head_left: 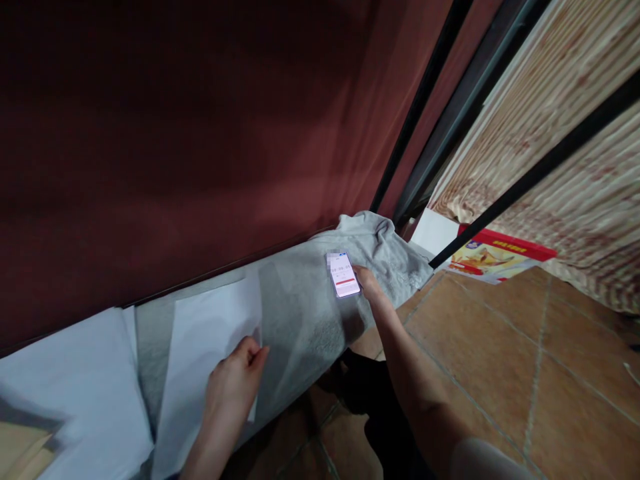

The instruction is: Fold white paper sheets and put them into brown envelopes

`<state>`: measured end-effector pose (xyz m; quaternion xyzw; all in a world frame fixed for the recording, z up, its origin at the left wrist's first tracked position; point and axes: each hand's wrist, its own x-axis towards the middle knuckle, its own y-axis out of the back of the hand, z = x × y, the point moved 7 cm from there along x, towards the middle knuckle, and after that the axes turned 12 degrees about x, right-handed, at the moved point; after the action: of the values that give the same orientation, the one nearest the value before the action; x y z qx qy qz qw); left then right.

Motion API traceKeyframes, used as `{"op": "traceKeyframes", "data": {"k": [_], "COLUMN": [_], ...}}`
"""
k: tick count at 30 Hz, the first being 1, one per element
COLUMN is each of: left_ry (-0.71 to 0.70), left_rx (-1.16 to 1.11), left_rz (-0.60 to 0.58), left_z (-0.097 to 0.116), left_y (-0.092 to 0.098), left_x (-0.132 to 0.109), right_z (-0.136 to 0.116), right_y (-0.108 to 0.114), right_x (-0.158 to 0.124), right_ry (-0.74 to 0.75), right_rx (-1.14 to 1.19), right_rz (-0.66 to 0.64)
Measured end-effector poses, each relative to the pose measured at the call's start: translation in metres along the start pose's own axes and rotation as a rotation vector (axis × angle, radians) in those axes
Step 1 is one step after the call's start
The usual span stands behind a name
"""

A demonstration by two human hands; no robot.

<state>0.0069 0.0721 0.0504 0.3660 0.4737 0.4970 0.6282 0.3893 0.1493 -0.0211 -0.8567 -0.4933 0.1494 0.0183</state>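
Note:
My left hand (236, 375) is closed, its thumb against curled fingers, at the right edge of a white sheet of paper (210, 333). Whether it pinches the paper or something small is hidden. My right hand (367, 281) grips the lower right side of a smartphone (344, 273), with the fingertips partly behind it. The phone's lit screen faces up and shows a time readout and a red bar. Beneath phone and paper is a grey cloth (300, 313) spread over a long narrow surface.
More white sheets (85, 380) lie at left, with a tan item (23, 447) on them. A dark red panel (200, 147) rises behind. Black poles (530, 167) slant at right, near a red and yellow box (493, 257) and a striped curtain (565, 147). Brown tiles (490, 353) cover the floor.

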Motion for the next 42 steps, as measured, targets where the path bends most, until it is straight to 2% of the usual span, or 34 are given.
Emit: {"op": "traceKeyframes", "data": {"k": [3, 6, 7, 9, 10, 13, 14, 16, 18, 19, 21, 23, 25, 27, 31, 34, 38, 42], "left_ry": [-0.108, -0.113, -0.111, -0.115, -0.116, -0.121, -0.137, -0.183, -0.207, -0.194, -0.14, -0.048, 0.079, 0.126, 0.145, 0.185, 0.204, 0.199], "left_rx": [-0.051, -0.073, -0.081, -0.105, -0.12, -0.177, -0.212, -0.277, -0.284, -0.249, -0.172, -0.053, 0.013, 0.016, -0.023, -0.126, -0.268, -0.257], "left_rz": [-0.005, 0.027, 0.039, 0.053, 0.052, 0.022, -0.001, -0.035, 0.015, 0.085, 0.29, 0.409, 0.413, 0.381, 0.346, 0.327, 0.336, 0.379], "left_z": [0.035, 0.046, 0.047, 0.049, 0.05, 0.056, 0.058, 0.059, 0.049, 0.039, 0.01, -0.023, -0.055, -0.077, -0.093, -0.099, -0.107, -0.112], "left_y": [-0.022, -0.039, -0.044, -0.052, -0.055, -0.064, -0.066, -0.067, -0.059, -0.051, -0.029, -0.013, -0.007, -0.007, -0.011, -0.012, -0.006, 0.003], "left_x": [-0.002, 0.001, 0.003, 0.004, 0.004, 0.001, 0.0, -0.001, 0.002, 0.005, 0.012, 0.02, 0.027, 0.031, 0.033, 0.035, 0.042, 0.049], "right_z": [-0.013, -0.03, -0.037, -0.035, -0.026, 0.016, 0.024, 0.03, 0.032, 0.032, 0.035, 0.039, 0.045, 0.049, 0.048, 0.046, 0.047, 0.046], "right_y": [0.002, -0.007, -0.016, -0.047, -0.063, -0.108, -0.118, -0.129, -0.136, -0.139, -0.143, -0.145, -0.146, -0.148, -0.153, -0.159, -0.164, -0.163], "right_x": [-0.006, -0.026, -0.037, -0.059, -0.07, -0.104, -0.113, -0.124, -0.129, -0.129, -0.129, -0.127, -0.126, -0.123, -0.112, -0.104, -0.1, -0.101], "right_ry": [0.038, 0.167, 0.278, 0.397, 0.382, 0.159, 0.142, 0.165, 0.19, 0.192, 0.184, 0.174, 0.167, 0.165, 0.185, 0.182, 0.177, 0.205], "right_rx": [-0.136, -0.272, -0.416, -0.604, -0.632, -0.667, -0.716, -0.86, -0.961, -0.983, -0.992, -0.96, -0.899, -0.797, -0.561, -0.483, -0.482, -0.553], "right_rz": [0.099, 0.192, 0.202, 0.076, -0.036, -0.398, -0.452, -0.436, -0.415, -0.417, -0.424, -0.413, -0.399, -0.384, -0.343, -0.326, -0.328, -0.323]}}
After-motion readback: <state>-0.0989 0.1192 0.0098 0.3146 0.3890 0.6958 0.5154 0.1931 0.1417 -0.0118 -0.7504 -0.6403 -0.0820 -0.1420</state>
